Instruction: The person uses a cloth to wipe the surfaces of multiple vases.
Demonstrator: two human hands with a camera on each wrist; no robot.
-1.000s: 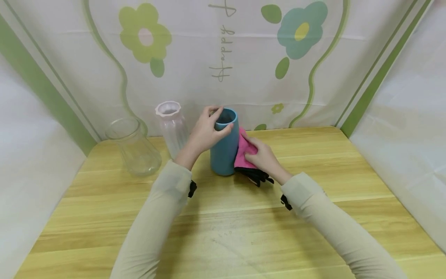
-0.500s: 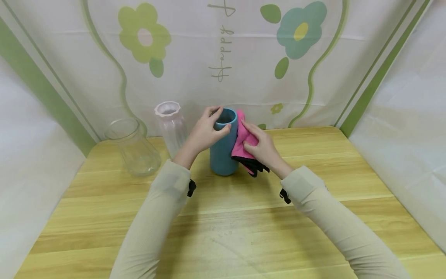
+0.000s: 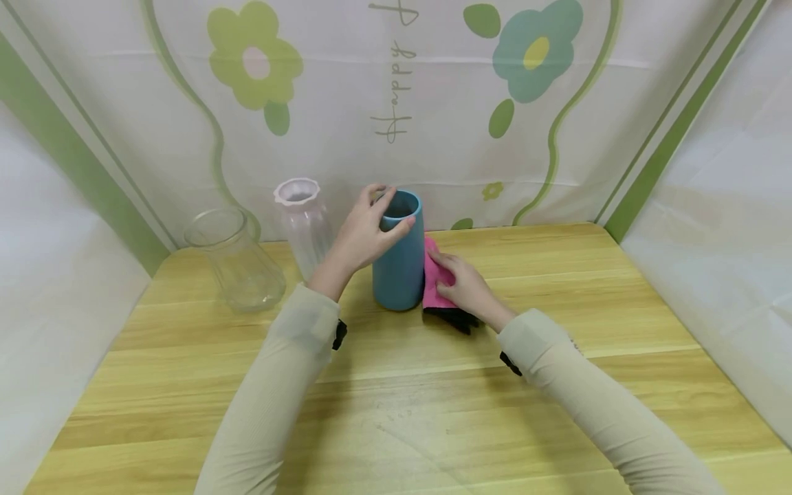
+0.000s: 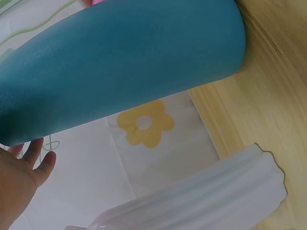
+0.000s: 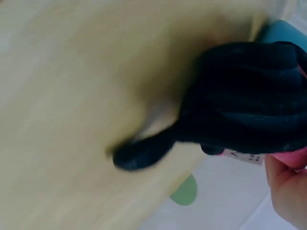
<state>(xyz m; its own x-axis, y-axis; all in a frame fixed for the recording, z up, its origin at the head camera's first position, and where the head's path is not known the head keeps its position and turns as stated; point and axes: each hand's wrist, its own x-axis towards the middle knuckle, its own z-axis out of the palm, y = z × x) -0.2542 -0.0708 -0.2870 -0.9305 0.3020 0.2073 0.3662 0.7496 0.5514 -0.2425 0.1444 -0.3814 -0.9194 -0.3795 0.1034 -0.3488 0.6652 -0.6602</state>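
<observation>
A tall blue vase (image 3: 398, 271) stands upright on the wooden table. My left hand (image 3: 361, 235) holds it at the top, fingers at the far side of the rim and thumb across the near side. In my right hand (image 3: 465, 283) is a pink cloth (image 3: 436, 278) with a black underside, pinched between thumb and fingers and lying against the vase's lower right side. The right wrist view shows the cloth's black folds (image 5: 249, 96) hanging in front, hiding most of the vase. The vase body (image 4: 124, 67) spans the left wrist view.
Left of the blue vase stands a pale pink-white fluted vase (image 3: 307, 234) with a scalloped rim. Farther left is a clear glass vase (image 3: 244, 275). A white curtain (image 3: 346, 103) printed with flowers rises behind the table (image 3: 396, 412).
My right hand slid the cloth up the vase's right side, then back down to near its lower part. My left hand stays at the rim, and the vase has not moved.
</observation>
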